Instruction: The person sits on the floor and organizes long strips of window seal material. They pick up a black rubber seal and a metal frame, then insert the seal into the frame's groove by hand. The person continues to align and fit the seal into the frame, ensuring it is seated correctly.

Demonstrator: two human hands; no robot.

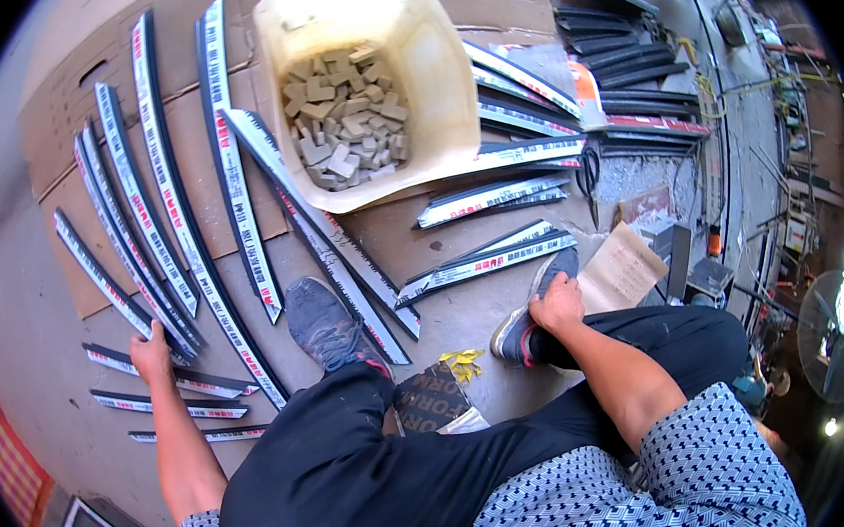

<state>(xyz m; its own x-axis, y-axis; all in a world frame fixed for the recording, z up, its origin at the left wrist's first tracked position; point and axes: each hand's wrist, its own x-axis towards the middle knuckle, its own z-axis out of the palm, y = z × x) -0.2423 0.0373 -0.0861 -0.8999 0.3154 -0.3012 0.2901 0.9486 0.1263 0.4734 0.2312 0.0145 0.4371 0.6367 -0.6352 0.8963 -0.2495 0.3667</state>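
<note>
My left hand is closed round the lower end of a black profile strip with white printed film, which lies slanting on the floor at the left. Just below this hand, more short strips lie side by side. Longer strips fan out above it. My right hand rests with curled fingers on my right shoe; I see nothing else in it. A cream plastic tub stands beyond my feet. Small pale L-shaped corner pieces lie in it.
Flattened cardboard lies under the strips. Several cut strips are right of the tub, with black-handled scissors beside them. A brown paper piece and yellow scraps lie near my right shoe. A fan stands far right.
</note>
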